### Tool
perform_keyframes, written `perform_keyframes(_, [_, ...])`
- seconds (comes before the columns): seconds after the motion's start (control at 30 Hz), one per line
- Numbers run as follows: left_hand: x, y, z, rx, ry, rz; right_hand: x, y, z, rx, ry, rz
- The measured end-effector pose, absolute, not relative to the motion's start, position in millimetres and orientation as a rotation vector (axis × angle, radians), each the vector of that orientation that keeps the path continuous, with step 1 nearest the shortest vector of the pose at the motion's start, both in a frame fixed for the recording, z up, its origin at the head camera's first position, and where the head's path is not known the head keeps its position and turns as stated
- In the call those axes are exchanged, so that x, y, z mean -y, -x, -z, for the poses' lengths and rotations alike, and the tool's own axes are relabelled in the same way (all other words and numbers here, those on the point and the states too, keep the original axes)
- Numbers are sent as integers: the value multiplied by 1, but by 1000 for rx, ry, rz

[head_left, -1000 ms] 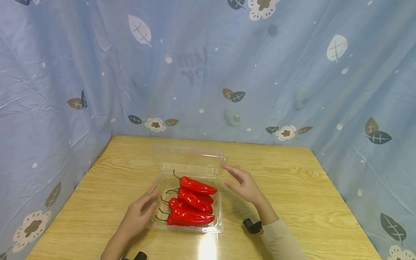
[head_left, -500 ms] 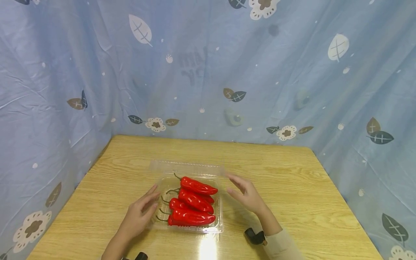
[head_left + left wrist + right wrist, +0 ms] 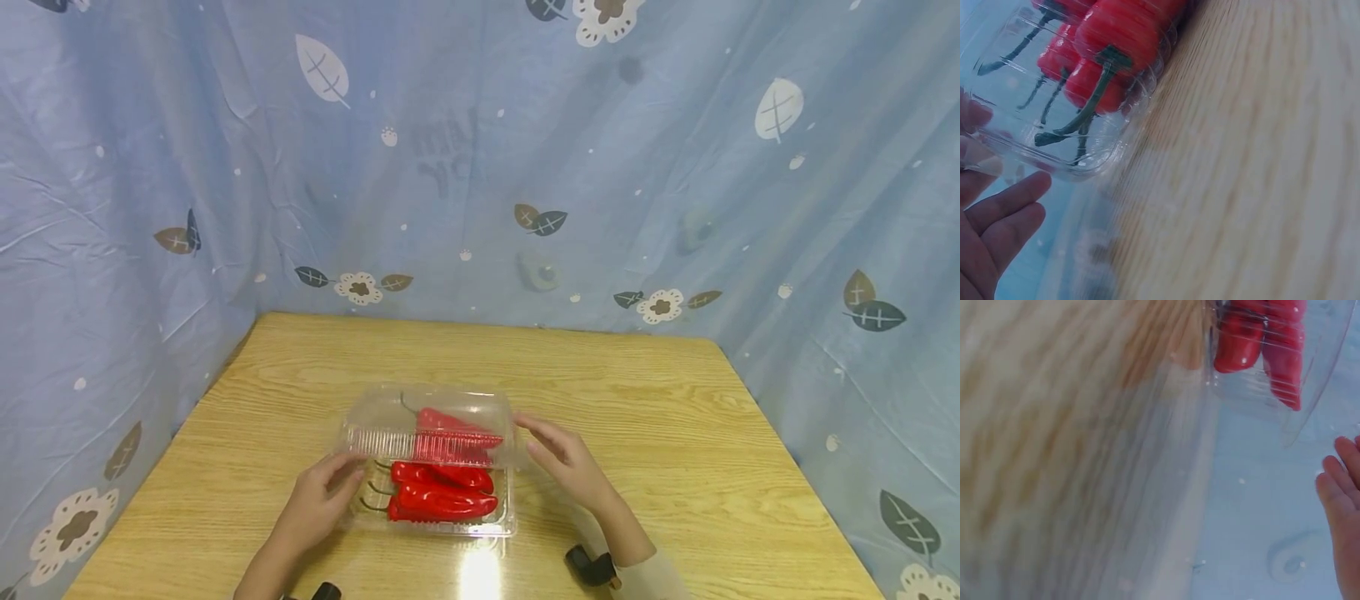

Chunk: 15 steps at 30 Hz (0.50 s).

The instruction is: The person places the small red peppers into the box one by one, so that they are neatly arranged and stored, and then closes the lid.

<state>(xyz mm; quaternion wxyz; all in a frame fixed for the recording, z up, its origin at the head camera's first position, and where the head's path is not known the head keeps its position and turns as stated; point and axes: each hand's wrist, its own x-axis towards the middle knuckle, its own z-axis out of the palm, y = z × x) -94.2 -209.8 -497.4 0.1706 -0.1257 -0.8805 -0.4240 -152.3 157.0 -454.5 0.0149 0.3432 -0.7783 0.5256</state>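
Note:
In the head view several glossy red peppers (image 3: 442,502) with thin green stems lie crosswise in a clear plastic clamshell box (image 3: 507,500). Its hinged lid (image 3: 378,412) leans over the far peppers, leaving the near ones uncovered. My left hand (image 3: 321,498) is at the box's left side, fingertips right at the rim. The left wrist view shows two of its fingers (image 3: 1019,203) stretched out below the box corner, with other fingertips beside the plastic. At the lid's right edge is my right hand (image 3: 572,468), fingers extended; its fingers (image 3: 1335,481) look straight in the right wrist view.
The box stands on a light wood-grain table (image 3: 637,400). A blue curtain (image 3: 465,167) with leaves and flowers encloses the back and sides. Near the right wrist shows a black wrist-worn device (image 3: 588,567), with another black device (image 3: 326,592) at the left wrist.
The lid has swung from standing open at the back to leaning forward over the far peppers. My right hand has moved slightly toward me with it; the left hand has hardly moved.

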Motion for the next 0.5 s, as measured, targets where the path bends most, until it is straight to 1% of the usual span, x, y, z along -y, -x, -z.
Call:
perform_keyframes(0.23, [212, 93, 493, 2538, 382, 1176, -158, 147, 453, 2544, -1033, -1578])
perform_keyframes(0.5, [221, 92, 492, 2507, 516, 1487, -157, 143, 451, 2659, -1075, -1508])
